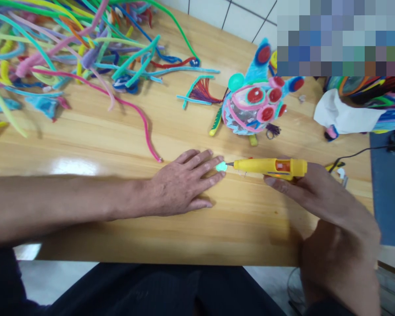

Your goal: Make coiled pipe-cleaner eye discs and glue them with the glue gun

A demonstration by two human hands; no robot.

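Note:
My left hand (187, 184) lies flat on the wooden table with its fingers spread. A small mint-green piece (221, 166) sits on the tabletop at its fingertips, touching or very near them. My right hand (303, 184) is wrapped round a yellow glue gun (266, 167), whose dark nozzle points left and reaches the edge of the green piece. Behind them stands a colourful figure (250, 105) with pink-rimmed red eyes, blue horns and a mint ball on its side. Whether glue is coming out is too small to tell.
A heap of pipe cleaners (69, 48) covers the back left, and a pink one (145, 123) trails toward my left hand. Green-handled pliers or a cutter (216, 122) lie by the figure. White paper (347, 114), more pipe cleaners and a black cable (358, 151) are at the right.

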